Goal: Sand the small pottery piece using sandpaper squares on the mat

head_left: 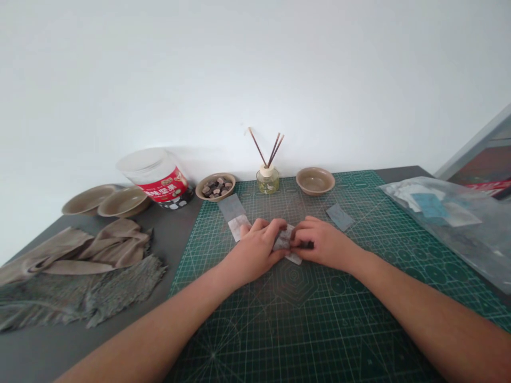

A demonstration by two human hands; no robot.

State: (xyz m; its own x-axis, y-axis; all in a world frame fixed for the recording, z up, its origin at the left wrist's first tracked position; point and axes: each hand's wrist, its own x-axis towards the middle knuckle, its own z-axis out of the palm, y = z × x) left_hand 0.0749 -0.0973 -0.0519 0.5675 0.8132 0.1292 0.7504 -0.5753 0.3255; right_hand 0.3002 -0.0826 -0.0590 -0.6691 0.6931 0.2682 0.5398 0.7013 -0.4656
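A small whitish, see-through packet [282, 239] lies low over the green cutting mat [255, 330], between my two hands. My left hand [259, 242] grips its left side, with the thumb below and the fingers curled above. At its right edge, my right hand [313, 239] pinches with bent fingers; a dark gap shows under them. What is inside the packet cannot be made out. Partly behind my left fingers is a flat strip [231, 208], bluish grey at the top and white lower down. A blue-grey flat piece [339, 217] rests beyond my right hand.
Along the wall stand a bowl of dark and pinkish pieces [216, 187], a reed diffuser [268, 180] and a brown bowl [315, 181]. To the left are a clear jar with red label [155, 178], two stacked-looking bowls [85, 200] and crumpled cloths [80, 260]. A plastic bag [471, 234] lies right.
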